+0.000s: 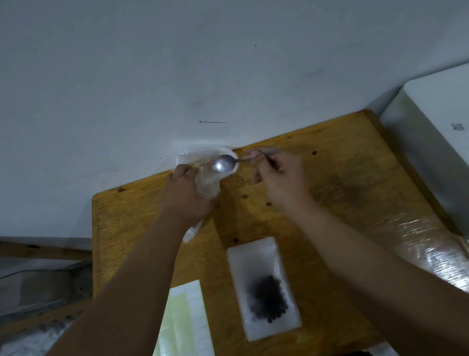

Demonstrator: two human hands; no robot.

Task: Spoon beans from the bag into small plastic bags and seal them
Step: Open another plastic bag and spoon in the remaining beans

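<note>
A pale grey wall (218,52) fills the upper half of the view. Below it stands a wooden counter (341,197), its far edge against the wall. A white block (447,110) sits just beside the counter's right edge.

On the near left of the counter lies a sheet of labels (183,330), pale squares in rows, partly covered by the left forearm. To its right, between the two forearms, a small plastic bag (259,260) lies flat with its length running away from the viewer. A dark cluster of beans (268,298) is gathered in its nearer half.

At the far edge of the counter a clear bag (208,185) is held up with its mouth open; its contents cannot be made out. The left hand (186,192) grasps this bag at its side, fingers curled round the plastic. The right hand (280,174) pinches the handle of a metal spoon (223,163), fingers curled. The spoon's bowl sits at the bag's open mouth, shiny face towards the camera, and appears to carry no beans.
</note>
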